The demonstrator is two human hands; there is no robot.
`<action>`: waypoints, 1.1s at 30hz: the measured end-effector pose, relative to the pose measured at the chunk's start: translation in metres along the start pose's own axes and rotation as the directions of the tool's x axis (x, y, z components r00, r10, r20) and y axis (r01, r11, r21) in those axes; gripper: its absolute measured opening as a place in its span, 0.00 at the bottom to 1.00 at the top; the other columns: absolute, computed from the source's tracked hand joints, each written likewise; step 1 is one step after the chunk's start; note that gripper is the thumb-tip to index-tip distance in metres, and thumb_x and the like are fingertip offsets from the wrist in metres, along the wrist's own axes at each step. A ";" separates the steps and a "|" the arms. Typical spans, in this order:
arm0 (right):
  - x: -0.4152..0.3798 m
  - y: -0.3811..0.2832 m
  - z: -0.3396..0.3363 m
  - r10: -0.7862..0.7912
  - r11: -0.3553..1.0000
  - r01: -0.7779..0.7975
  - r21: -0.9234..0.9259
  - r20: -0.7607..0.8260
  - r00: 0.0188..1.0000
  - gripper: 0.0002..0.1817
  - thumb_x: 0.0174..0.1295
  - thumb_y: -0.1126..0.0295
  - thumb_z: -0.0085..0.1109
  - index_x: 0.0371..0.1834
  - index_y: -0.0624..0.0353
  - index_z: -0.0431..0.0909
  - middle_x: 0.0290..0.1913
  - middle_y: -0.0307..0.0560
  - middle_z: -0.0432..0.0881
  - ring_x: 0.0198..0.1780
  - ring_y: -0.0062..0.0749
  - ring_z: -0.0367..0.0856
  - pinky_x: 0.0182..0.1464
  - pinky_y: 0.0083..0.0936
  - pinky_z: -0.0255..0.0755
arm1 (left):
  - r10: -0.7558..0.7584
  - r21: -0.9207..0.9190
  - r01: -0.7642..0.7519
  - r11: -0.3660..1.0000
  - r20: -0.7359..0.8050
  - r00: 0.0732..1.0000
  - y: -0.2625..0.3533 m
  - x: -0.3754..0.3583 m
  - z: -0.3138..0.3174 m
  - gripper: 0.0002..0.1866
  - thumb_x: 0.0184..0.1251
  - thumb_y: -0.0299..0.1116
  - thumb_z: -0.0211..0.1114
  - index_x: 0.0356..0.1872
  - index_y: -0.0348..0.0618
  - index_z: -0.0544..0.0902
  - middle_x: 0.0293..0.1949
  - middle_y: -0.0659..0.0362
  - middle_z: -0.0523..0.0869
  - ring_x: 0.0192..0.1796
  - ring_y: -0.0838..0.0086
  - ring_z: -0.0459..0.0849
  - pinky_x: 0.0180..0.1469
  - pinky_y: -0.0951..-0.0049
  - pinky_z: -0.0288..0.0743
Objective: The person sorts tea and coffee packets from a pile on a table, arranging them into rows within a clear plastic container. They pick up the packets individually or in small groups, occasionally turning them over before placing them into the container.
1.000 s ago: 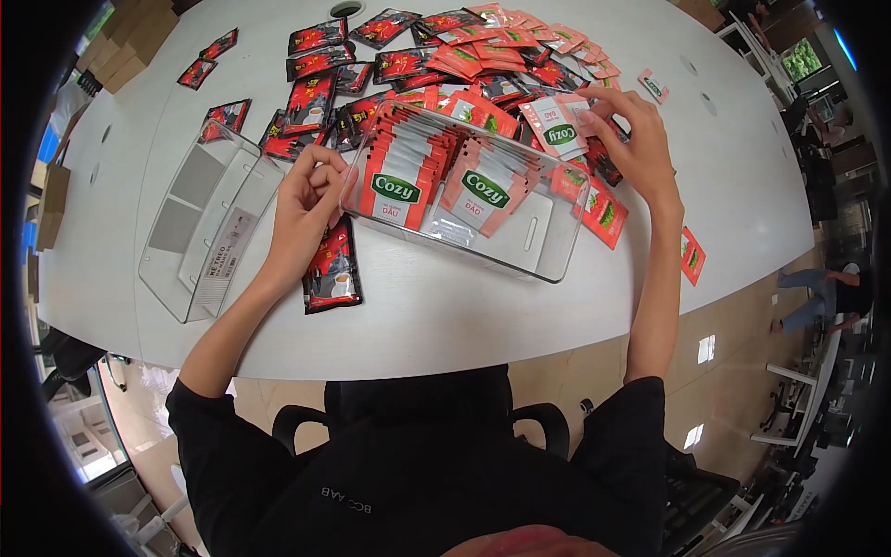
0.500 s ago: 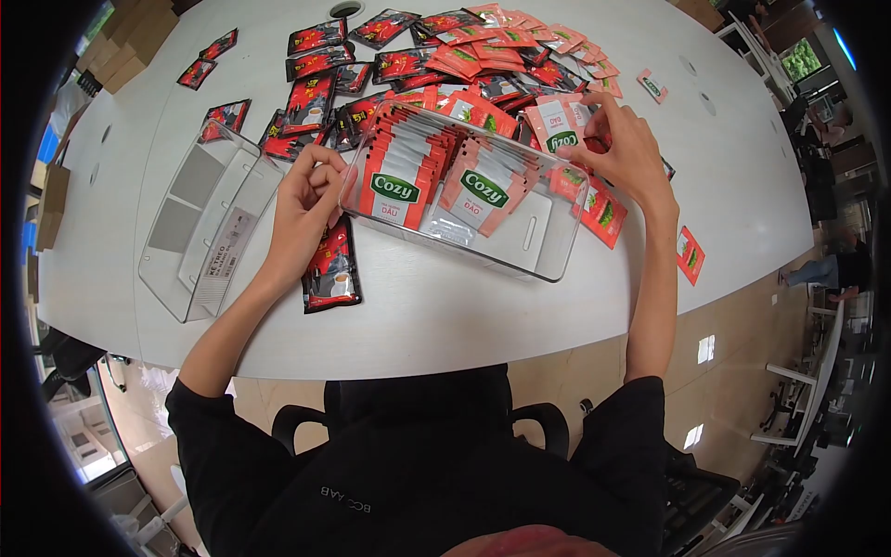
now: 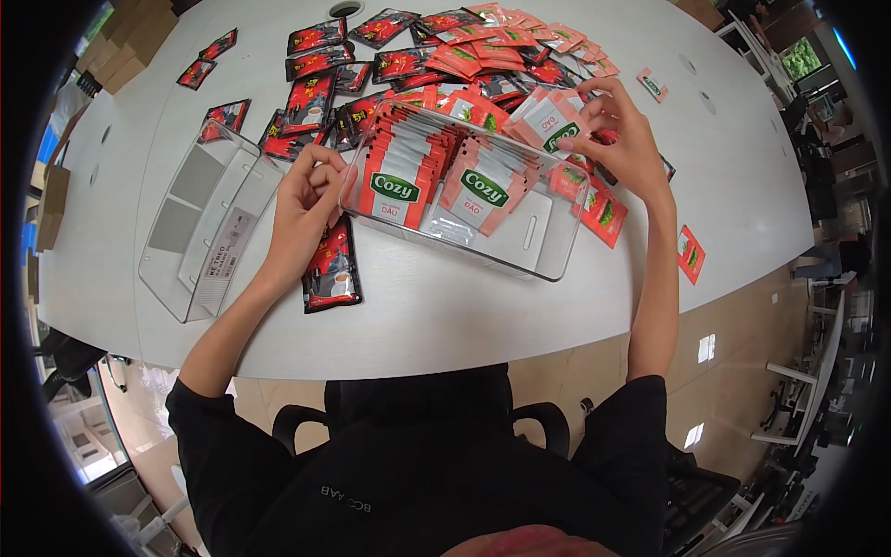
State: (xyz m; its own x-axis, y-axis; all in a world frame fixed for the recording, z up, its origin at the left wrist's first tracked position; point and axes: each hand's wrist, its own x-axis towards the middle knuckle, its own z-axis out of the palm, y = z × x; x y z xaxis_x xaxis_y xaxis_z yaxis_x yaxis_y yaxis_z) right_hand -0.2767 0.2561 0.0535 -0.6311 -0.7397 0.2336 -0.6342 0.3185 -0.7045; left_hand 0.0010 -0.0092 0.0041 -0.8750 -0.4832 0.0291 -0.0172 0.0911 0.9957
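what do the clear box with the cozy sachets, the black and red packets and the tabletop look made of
Clear box: probably rigid plastic, glossy; see-through walls with bright edge reflections. Which plastic, I can't tell.

Black and red packets: likely glossy plastic or foil film; shiny highlights, flat edges.

Tabletop: perhaps pale laminate, low sheen; smooth, softly reflecting surface. Its core is hidden.

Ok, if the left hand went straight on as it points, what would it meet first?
The left hand would likely meet the clear, rectangular plastic box first; it appears to touch the box's left end, though exact contact is unclear.
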 end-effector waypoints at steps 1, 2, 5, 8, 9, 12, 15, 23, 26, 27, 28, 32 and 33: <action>0.001 0.000 -0.001 -0.003 0.998 0.005 0.070 -0.020 1.000 0.34 0.49 0.73 0.79 0.60 0.57 0.71 0.35 0.41 0.83 0.39 0.26 0.87 0.44 0.25 0.79 | 0.001 -0.002 -0.001 1.000 0.002 1.000 0.000 0.000 0.000 0.07 0.77 0.35 0.62 0.43 0.47 0.73 0.25 0.73 0.73 0.26 0.93 0.66 0.27 0.86 0.55; 0.001 0.001 -0.002 -0.004 0.998 0.006 0.070 -0.019 1.000 0.34 0.49 0.73 0.79 0.60 0.57 0.71 0.35 0.41 0.83 0.39 0.26 0.87 0.44 0.25 0.79 | 0.002 -0.003 -0.002 1.000 0.001 1.000 0.000 0.000 0.000 0.07 0.77 0.35 0.62 0.43 0.47 0.73 0.25 0.73 0.73 0.26 0.93 0.66 0.27 0.86 0.55; 0.003 0.004 -0.005 -0.004 0.946 0.040 0.322 -0.112 0.994 0.32 0.54 0.77 0.74 0.62 0.57 0.71 0.42 0.44 0.83 0.42 0.26 0.87 0.45 0.25 0.79 | 0.016 -0.010 -0.016 1.000 0.001 1.000 -0.001 0.000 0.000 0.06 0.77 0.34 0.62 0.44 0.47 0.73 0.25 0.73 0.73 0.26 0.93 0.67 0.27 0.87 0.56; 0.006 0.006 -0.008 -0.057 0.957 0.146 0.250 -0.334 0.941 0.29 0.58 0.80 0.69 0.63 0.57 0.71 0.47 0.46 0.83 0.43 0.27 0.87 0.47 0.25 0.79 | 0.013 -0.005 -0.013 1.000 0.013 1.000 0.000 0.000 -0.001 0.06 0.77 0.34 0.62 0.44 0.47 0.73 0.25 0.73 0.73 0.27 0.93 0.67 0.28 0.87 0.56; 0.006 0.008 -0.010 -0.110 0.971 0.186 0.152 -0.406 0.907 0.27 0.59 0.80 0.68 0.62 0.58 0.72 0.47 0.46 0.84 0.43 0.26 0.86 0.47 0.25 0.79 | 0.008 -0.006 -0.008 1.000 0.012 1.000 0.000 0.000 -0.001 0.06 0.77 0.34 0.62 0.44 0.47 0.73 0.25 0.72 0.73 0.27 0.93 0.67 0.28 0.87 0.56; 0.006 0.005 -0.013 -0.213 0.975 0.215 -0.051 -0.483 0.850 0.22 0.62 0.80 0.65 0.59 0.57 0.75 0.45 0.44 0.85 0.41 0.25 0.85 0.49 0.27 0.76 | -0.003 -0.006 0.003 1.000 0.004 1.000 0.002 -0.001 0.001 0.06 0.77 0.34 0.61 0.44 0.47 0.73 0.25 0.72 0.73 0.27 0.93 0.67 0.28 0.86 0.56; 0.004 0.002 -0.014 -0.313 0.944 0.216 -0.251 -0.462 0.830 0.17 0.64 0.81 0.61 0.55 0.54 0.79 0.43 0.41 0.86 0.40 0.27 0.84 0.55 0.29 0.70 | -0.006 -0.005 0.006 1.000 -0.002 1.000 0.002 -0.001 0.001 0.06 0.77 0.34 0.61 0.44 0.47 0.73 0.25 0.72 0.73 0.27 0.93 0.67 0.28 0.86 0.56; 0.006 0.003 0.006 -0.486 0.789 0.431 -0.439 -0.016 0.874 0.29 0.44 0.93 0.51 0.48 0.54 0.83 0.46 0.39 0.82 0.55 0.38 0.76 0.61 0.34 0.63 | 0.005 -0.007 -0.005 1.000 -0.004 1.000 0.001 0.000 0.001 0.06 0.77 0.34 0.62 0.43 0.47 0.73 0.24 0.73 0.72 0.26 0.93 0.66 0.27 0.87 0.56; 0.006 0.001 0.013 -0.493 0.808 0.456 -0.372 -0.006 0.870 0.32 0.44 0.96 0.49 0.51 0.55 0.82 0.50 0.42 0.79 0.54 0.39 0.77 0.57 0.36 0.69 | -0.001 -0.011 0.000 1.000 -0.009 1.000 0.001 0.000 0.001 0.06 0.77 0.34 0.62 0.43 0.47 0.73 0.24 0.73 0.72 0.26 0.93 0.66 0.27 0.87 0.55; 0.006 0.001 0.014 -0.494 0.808 0.457 -0.372 -0.006 0.869 0.32 0.44 0.96 0.49 0.51 0.55 0.82 0.50 0.42 0.79 0.54 0.39 0.77 0.57 0.36 0.69 | 0.000 -0.010 0.000 1.000 -0.010 1.000 0.000 0.000 0.001 0.06 0.77 0.34 0.62 0.43 0.47 0.73 0.24 0.73 0.72 0.26 0.93 0.65 0.27 0.87 0.55; 0.005 0.000 0.014 -0.445 0.859 0.419 -0.294 -0.023 0.895 0.33 0.45 0.97 0.47 0.52 0.55 0.82 0.51 0.42 0.78 0.52 0.39 0.77 0.54 0.34 0.72 | 0.000 -0.009 0.000 1.000 -0.011 1.000 0.000 0.000 0.001 0.06 0.77 0.34 0.62 0.43 0.47 0.73 0.24 0.73 0.72 0.26 0.93 0.65 0.27 0.87 0.55; 0.003 -0.008 0.012 -0.352 0.917 0.333 -0.219 -0.055 0.934 0.32 0.52 0.97 0.45 0.55 0.54 0.81 0.54 0.43 0.75 0.49 0.38 0.79 0.44 0.31 0.79 | 0.011 -0.015 -0.011 1.000 -0.004 1.000 0.001 0.000 0.001 0.06 0.77 0.34 0.62 0.43 0.48 0.73 0.24 0.73 0.72 0.26 0.93 0.65 0.26 0.87 0.54; 0.003 -0.007 0.012 -0.353 0.917 0.333 -0.219 -0.055 0.934 0.32 0.52 0.97 0.45 0.55 0.54 0.81 0.54 0.43 0.75 0.49 0.38 0.79 0.44 0.31 0.79 | 0.008 -0.016 -0.008 1.000 0.000 1.000 0.002 0.000 0.001 0.06 0.77 0.34 0.62 0.43 0.48 0.73 0.24 0.73 0.72 0.26 0.93 0.65 0.26 0.87 0.54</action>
State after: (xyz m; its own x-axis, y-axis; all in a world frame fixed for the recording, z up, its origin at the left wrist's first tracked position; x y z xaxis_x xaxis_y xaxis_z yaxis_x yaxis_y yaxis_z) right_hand -0.2684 0.2446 0.0509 -0.3904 -0.7707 0.5036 -0.8898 0.1756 -0.4212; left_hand 0.0005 -0.0080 0.0056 -0.8749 -0.4828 0.0373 -0.0022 0.0809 0.9967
